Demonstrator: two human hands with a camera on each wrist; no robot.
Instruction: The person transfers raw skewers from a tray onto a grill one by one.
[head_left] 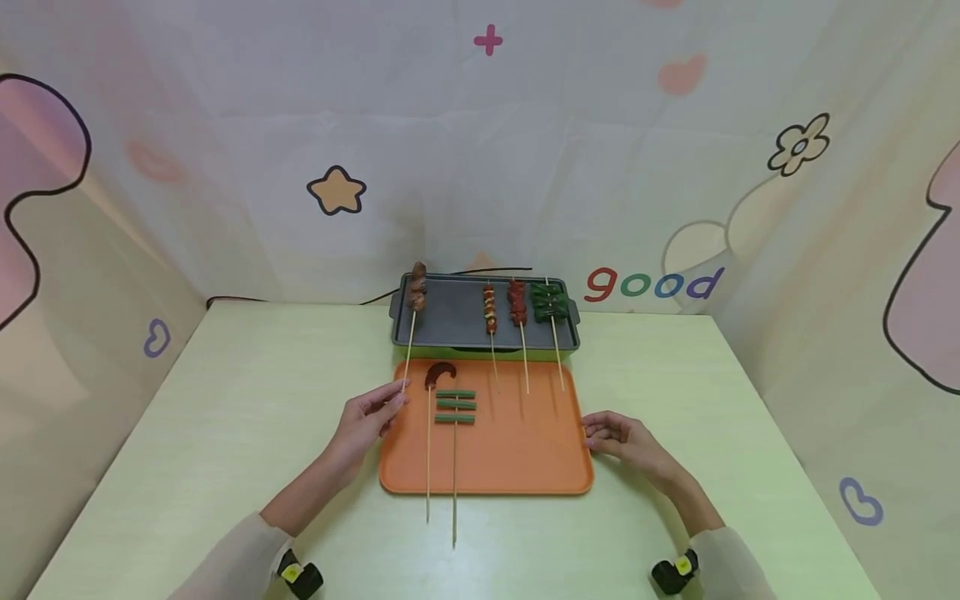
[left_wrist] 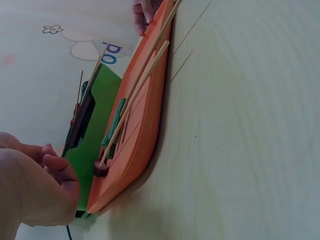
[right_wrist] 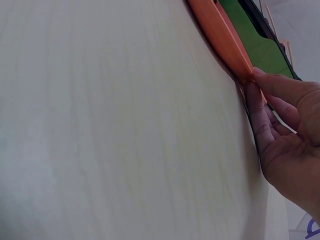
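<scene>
My left hand [head_left: 367, 422] pinches the lower end of the wooden stick of a brown meat skewer [head_left: 417, 292], whose meat lies over the left end of the grey grill pan [head_left: 457, 317]. At the right rim of the orange tray [head_left: 517, 462], my right hand [head_left: 628, 442] holds the edge between thumb and fingers, as the right wrist view shows. On the tray lie a skewer with a curled dark-red piece [head_left: 440, 372] and a skewer with three green bean-like pieces [head_left: 456, 406]. Their sticks reach past the tray's front edge.
Also on the pan are a skewer of small red and yellow pieces [head_left: 490, 308], a red meat skewer [head_left: 517, 302] and a leafy green skewer [head_left: 550, 302], sticks jutting over the tray. A black cord [head_left: 378, 297] runs behind, along the patterned curtain [head_left: 480, 167].
</scene>
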